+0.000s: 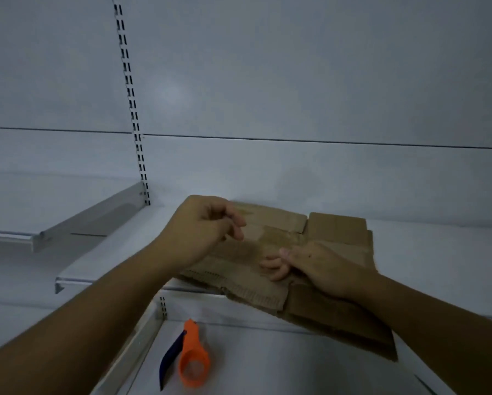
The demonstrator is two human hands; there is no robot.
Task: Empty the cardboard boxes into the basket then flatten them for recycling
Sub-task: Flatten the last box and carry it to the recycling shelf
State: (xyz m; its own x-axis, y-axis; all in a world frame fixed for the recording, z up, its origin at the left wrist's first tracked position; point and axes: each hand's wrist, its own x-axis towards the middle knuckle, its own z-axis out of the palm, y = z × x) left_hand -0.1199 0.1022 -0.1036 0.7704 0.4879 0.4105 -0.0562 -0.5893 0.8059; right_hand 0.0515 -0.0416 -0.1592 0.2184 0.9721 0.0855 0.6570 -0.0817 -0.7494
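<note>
A flattened brown cardboard box (333, 283) lies on a white shelf (427, 266), its near part hanging over the shelf's front edge. My left hand (202, 229) hovers over the box's far left corner with fingers curled loosely; whether it pinches anything I cannot tell. My right hand (310, 263) presses on the middle of the cardboard, fingers bent against a flap. No basket is in view.
An orange tape dispenser (192, 357) with a dark blue blade guard lies on the lower shelf (267, 366) below the box. A slotted upright (130, 95) runs up the white back wall. A second shelf (25, 235) juts out at left.
</note>
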